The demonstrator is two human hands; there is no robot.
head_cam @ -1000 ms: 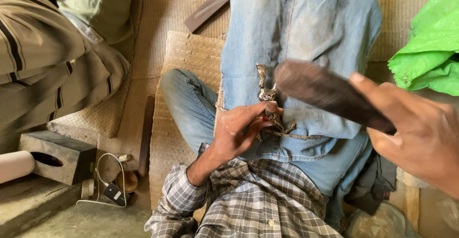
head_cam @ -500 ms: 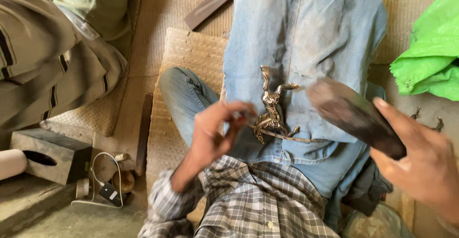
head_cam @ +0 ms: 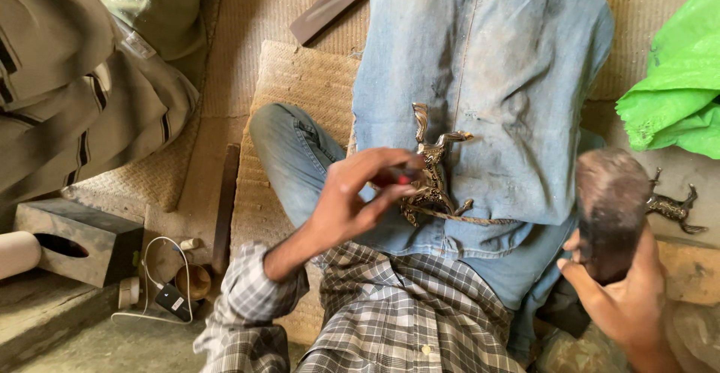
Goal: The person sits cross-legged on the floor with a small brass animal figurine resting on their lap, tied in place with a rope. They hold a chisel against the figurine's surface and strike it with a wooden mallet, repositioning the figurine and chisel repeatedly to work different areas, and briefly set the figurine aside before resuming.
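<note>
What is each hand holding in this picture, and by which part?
The left hand pinches a small red tool against the metal lizard figure. The right hand grips a dark wooden block by its lower end.

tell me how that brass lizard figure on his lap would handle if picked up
The lizard figure looks like cast metal, so probably stiff and heavy for its size. Its thin legs and tail might snag the jeans. The left hand pinches it at one side, so it may pivot.
</note>
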